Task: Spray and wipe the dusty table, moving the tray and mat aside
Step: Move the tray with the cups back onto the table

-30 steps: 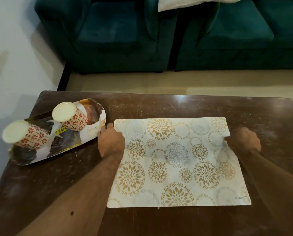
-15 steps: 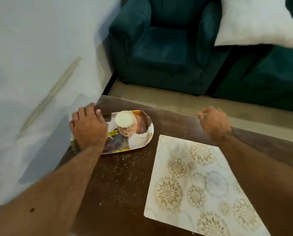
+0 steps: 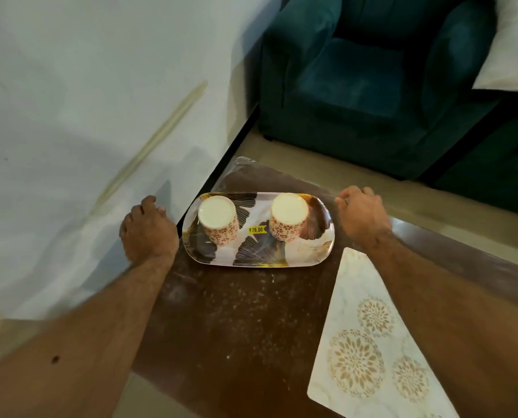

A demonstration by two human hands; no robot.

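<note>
An oval patterned tray (image 3: 260, 254) with a yellow price sticker lies at the far left corner of the dusty brown table (image 3: 236, 321). Two floral cups (image 3: 218, 221) (image 3: 288, 218) stand upside down on it. My left hand (image 3: 149, 229) is just off the tray's left end with its fingers loosely curled and a thin gap to the rim. My right hand (image 3: 361, 215) is at the tray's right end, fingertips close to the rim, and I cannot tell whether they touch it. The white and gold mat (image 3: 369, 357) lies at an angle at the lower right.
A pale wall (image 3: 71, 116) runs close along the table's left side. A teal armchair (image 3: 357, 86) stands beyond the table's far edge, with a white cushion (image 3: 514, 49) at the upper right. Beige floor (image 3: 432, 200) lies between table and chair.
Both hands left the mat and went to the tray. My view swung left. The left hand, over the tray's left end half a second ago, is now beside it.
</note>
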